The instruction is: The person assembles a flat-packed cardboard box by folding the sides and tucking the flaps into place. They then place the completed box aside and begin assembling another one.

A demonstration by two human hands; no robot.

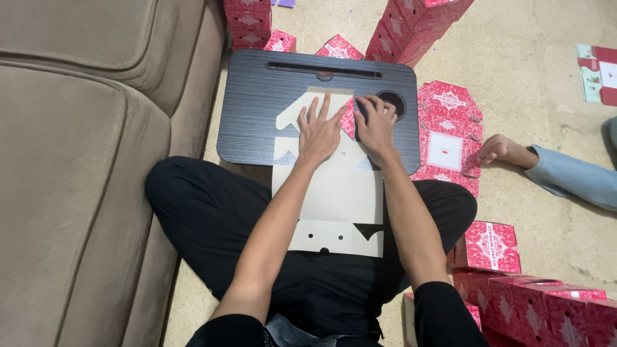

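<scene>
A flat die-cut cardboard box blank (337,193), plain grey side up, lies over a black lap tray (257,109) and runs down across my crossed legs. My left hand (318,128) presses flat on it with fingers spread. My right hand (376,125) bends a flap over at the blank's upper right, where the red patterned side (349,122) shows. Both hands touch each other near the fold.
A beige sofa (83,160) fills the left. Flat red box blanks (447,138) lie right of the tray. Assembled red boxes stack at the back (411,26) and lower right (533,302). Another person's foot and blue trouser leg (553,170) reach in from the right.
</scene>
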